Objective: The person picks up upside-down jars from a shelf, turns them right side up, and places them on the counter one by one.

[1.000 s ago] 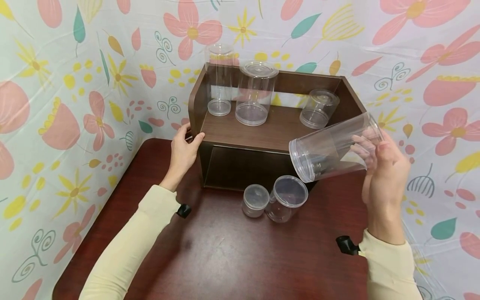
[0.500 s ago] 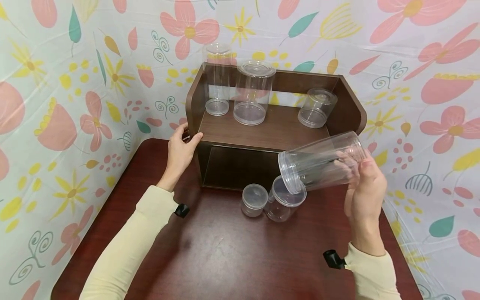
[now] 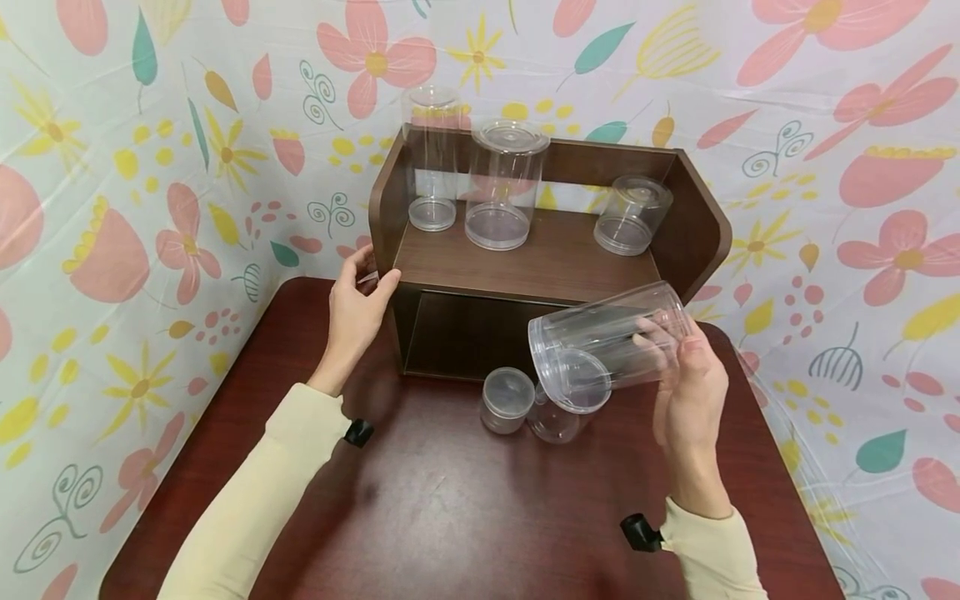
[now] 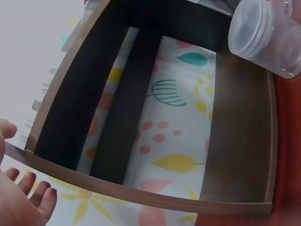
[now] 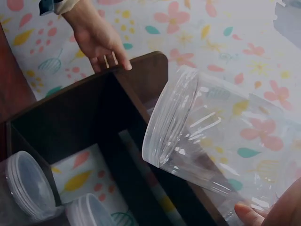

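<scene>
My right hand (image 3: 693, 375) grips a large clear plastic jar (image 3: 600, 321) near one end. The jar is tilted on its side, its thick ringed end pointing left and slightly down. In the head view that end overlaps a lidded jar (image 3: 553, 427) on the table, beside a smaller lidded jar (image 3: 504, 408). At the left side panel of a brown shelf unit (image 3: 450, 271), my left hand (image 3: 352, 312) has its thumb by the front edge and its fingers outside the panel. In the left wrist view those fingers (image 4: 41, 193) are spread loosely beside the board.
On the shelf's upper board stand a tall slim jar (image 3: 432, 162), a wide jar (image 3: 506, 187) and a short jar (image 3: 632, 218), all clear. Below is the unit's dark lower compartment (image 3: 465, 337). The dark red table (image 3: 442, 508) is bordered by a flowered cloth (image 3: 247, 167).
My right hand has carried the large jar left and down, away from the shelf's right side to over the lidded jar. My left hand stays by the left panel, shifted only slightly.
</scene>
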`<act>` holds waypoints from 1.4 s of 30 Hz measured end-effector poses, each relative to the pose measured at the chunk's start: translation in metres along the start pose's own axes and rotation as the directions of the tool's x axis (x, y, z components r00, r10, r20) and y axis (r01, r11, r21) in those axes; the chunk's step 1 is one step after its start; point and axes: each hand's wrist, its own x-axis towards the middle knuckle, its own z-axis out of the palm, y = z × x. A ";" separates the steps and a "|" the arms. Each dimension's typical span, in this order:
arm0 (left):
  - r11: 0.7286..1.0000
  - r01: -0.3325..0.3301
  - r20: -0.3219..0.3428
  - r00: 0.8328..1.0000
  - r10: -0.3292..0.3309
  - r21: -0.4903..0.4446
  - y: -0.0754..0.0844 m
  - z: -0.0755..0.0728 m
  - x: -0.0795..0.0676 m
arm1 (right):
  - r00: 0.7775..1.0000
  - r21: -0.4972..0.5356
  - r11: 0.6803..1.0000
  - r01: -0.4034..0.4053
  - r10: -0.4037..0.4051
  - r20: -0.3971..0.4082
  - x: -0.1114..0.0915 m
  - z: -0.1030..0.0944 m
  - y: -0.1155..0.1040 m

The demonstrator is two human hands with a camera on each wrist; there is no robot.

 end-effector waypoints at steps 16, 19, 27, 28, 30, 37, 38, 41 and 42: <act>0.997 0.058 -0.086 0.994 -0.062 -0.045 -0.002 -0.006 -0.051 | 1.000 -0.011 1.000 -0.014 0.014 0.001 -0.015 0.007 0.015; 0.997 0.043 -0.065 0.997 -0.047 -0.063 -0.018 -0.001 -0.059 | 1.000 -0.014 1.000 -0.024 0.024 -0.010 -0.019 0.007 0.018; 0.988 0.017 0.196 0.981 0.014 -0.156 -0.023 0.013 -0.083 | 0.998 -0.043 0.997 -0.063 0.062 -0.032 -0.029 0.007 0.027; 0.988 0.015 0.231 0.973 0.022 -0.157 -0.023 0.015 -0.086 | 0.997 -0.048 0.996 -0.071 0.070 -0.035 -0.030 0.007 0.029; 0.988 0.007 0.303 0.952 0.040 -0.153 -0.023 0.018 -0.090 | 0.996 -0.062 0.994 -0.086 0.083 -0.042 -0.033 0.007 0.031; 0.989 0.026 0.473 0.880 0.046 -0.145 -0.025 0.031 -0.104 | 0.990 -0.092 0.986 -0.137 0.133 -0.051 -0.039 0.012 0.039; 0.988 0.039 0.488 0.872 0.039 -0.147 -0.025 0.032 -0.106 | 0.988 -0.100 0.984 -0.148 0.143 -0.052 -0.040 0.013 0.040; 0.985 0.079 0.522 0.853 0.013 -0.155 -0.025 0.036 -0.110 | 0.985 -0.129 0.977 -0.169 0.163 -0.056 -0.042 0.014 0.042; 0.984 0.092 0.530 0.848 0.004 -0.154 -0.026 0.037 -0.111 | 0.984 -0.136 0.975 -0.176 0.169 -0.057 -0.043 0.015 0.042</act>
